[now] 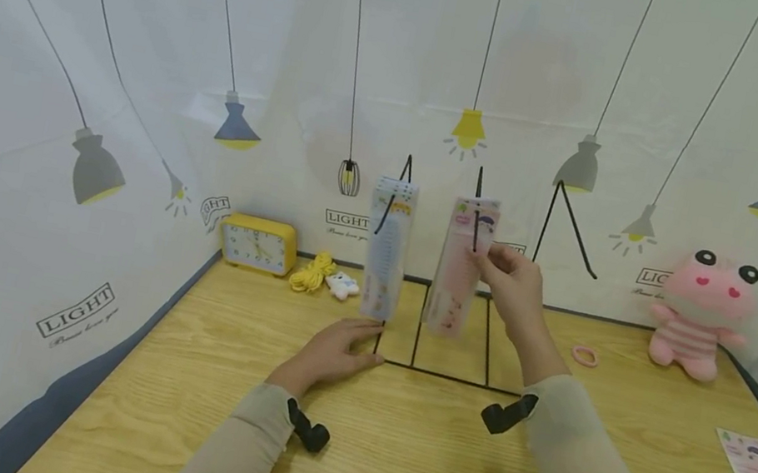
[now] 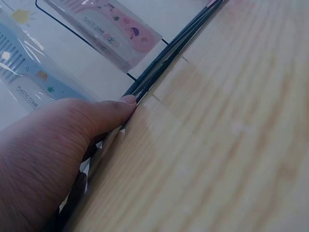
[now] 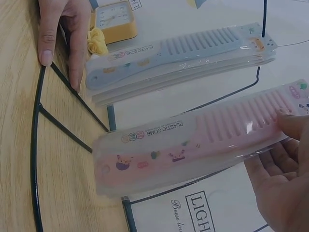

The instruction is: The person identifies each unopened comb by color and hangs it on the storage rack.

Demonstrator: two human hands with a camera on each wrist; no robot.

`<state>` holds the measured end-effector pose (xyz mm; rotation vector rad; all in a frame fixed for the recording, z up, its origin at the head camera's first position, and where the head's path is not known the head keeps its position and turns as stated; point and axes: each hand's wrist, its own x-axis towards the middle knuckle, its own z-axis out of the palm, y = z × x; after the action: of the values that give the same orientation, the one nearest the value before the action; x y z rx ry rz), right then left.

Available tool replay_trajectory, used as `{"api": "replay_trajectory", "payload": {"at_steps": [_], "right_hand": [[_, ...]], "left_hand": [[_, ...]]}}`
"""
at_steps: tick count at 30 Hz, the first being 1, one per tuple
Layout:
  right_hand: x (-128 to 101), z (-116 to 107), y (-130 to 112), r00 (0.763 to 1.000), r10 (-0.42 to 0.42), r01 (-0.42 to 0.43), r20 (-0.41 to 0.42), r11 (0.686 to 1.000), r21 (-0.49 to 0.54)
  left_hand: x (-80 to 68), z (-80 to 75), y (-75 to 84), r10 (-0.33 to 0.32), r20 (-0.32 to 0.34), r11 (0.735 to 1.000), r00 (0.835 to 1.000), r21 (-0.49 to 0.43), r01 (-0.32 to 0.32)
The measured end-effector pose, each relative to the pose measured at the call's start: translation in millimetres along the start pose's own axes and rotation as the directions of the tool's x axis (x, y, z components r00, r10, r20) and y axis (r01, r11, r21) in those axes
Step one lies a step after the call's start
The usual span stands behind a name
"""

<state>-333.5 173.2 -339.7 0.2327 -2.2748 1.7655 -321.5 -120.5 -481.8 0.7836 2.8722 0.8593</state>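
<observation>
lamp-printed white walls back a wooden table (image 1: 403,444) where a black wire rack (image 1: 435,371) stands. the pink comb pack (image 1: 458,272) hangs from a rack hook, its top pinched by the right hand (image 1: 513,287); it looks light, stiff and slick in its plastic sleeve, best held by the header edge. the left hand (image 1: 334,354) rests flat, fingers straight, pressing the rack base. two packs hang: one pink, one blue comb pack (image 1: 386,248); a third lies far right.
</observation>
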Motion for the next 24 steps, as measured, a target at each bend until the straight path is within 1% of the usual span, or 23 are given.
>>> {"api": "replay_trajectory", "payload": {"at_steps": [7,12,20,24], "right_hand": [[6,-2,0,1.000,0.013,-0.013,-0.024,1.000,-0.019],[4,-5,-2,0.999,0.030,-0.031,-0.032,0.999,-0.032],[1,-10,-1,0.998,-0.009,0.008,-0.056,1.000,-0.012],[-4,-13,-2,0.998,-0.019,0.017,-0.060,0.999,-0.030]], "left_hand": [[0.2,-0.7,-1.2,0.019,-0.011,1.000,1.000,0.011,-0.019],[-0.2,1.0,-1.3,0.014,0.000,1.000,1.000,0.007,-0.014],[-0.1,0.8,-1.3,0.024,-0.009,1.000,1.000,0.010,-0.024],[-0.3,1.3,-1.6,0.014,-0.008,1.000,1.000,0.012,-0.014]]}}
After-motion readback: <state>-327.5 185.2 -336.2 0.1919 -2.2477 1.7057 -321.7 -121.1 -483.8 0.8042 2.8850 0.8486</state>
